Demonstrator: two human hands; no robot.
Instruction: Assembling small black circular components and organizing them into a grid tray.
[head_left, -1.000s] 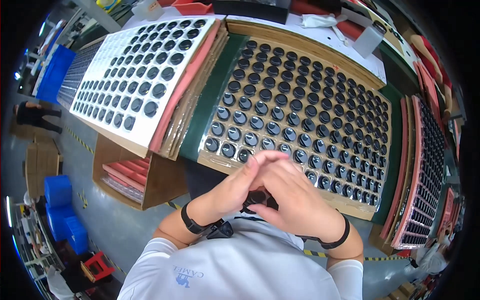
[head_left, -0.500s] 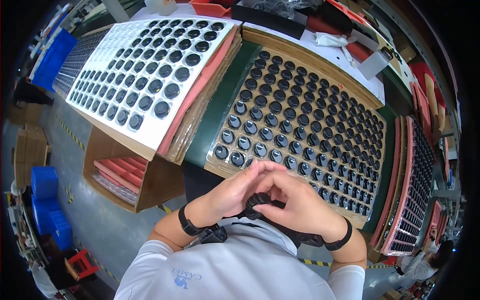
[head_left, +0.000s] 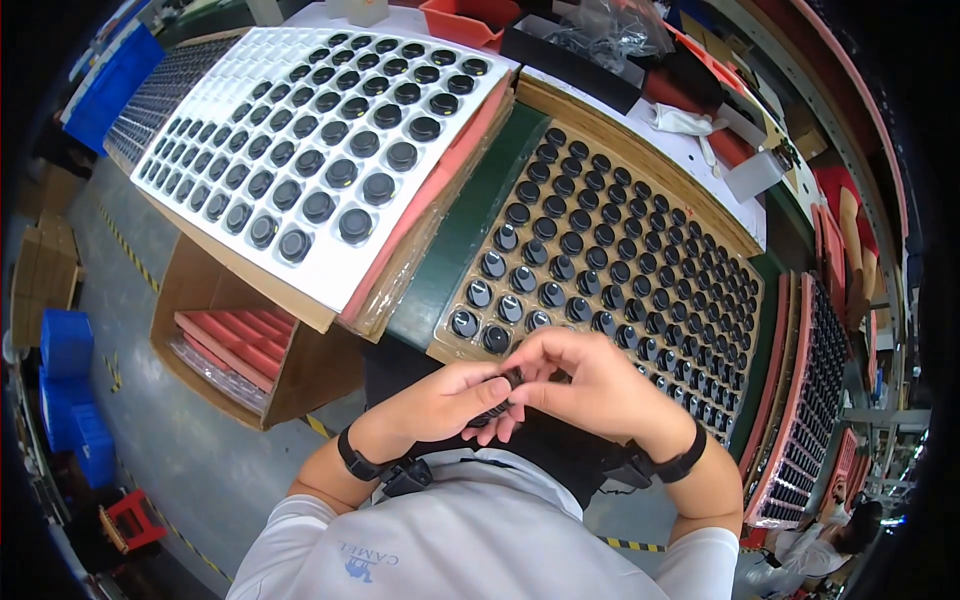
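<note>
In front of my shirt, my left hand (head_left: 440, 402) is closed round a small black round part (head_left: 489, 407) with a ribbed side. My right hand (head_left: 592, 383) has its thumb and fingertips pinched at the upper edge of the same part. Fingers cover much of it. Just beyond my hands lies a see-through plastic tray (head_left: 453, 347) on brown cardboard, filled with rows of similar glossy black round parts (head_left: 571, 243). To its left, a white moulded tray (head_left: 318, 272) holds black round parts in many pockets, while its far left pockets hold none.
Pink sheets (head_left: 432, 185) and cardboard are stacked under the white tray. An open cardboard box (head_left: 215, 262) with red trays stands below it. More stacked trays (head_left: 803, 420) stand at right. A red bin (head_left: 468, 20) and white gloves (head_left: 687, 122) lie at the back. Another person's arm (head_left: 855, 240) shows at far right.
My left hand has turned and lowered, wrapping its fingers round the black part. My right hand has shifted to pinch its upper edge. The whole view has swung slightly.
</note>
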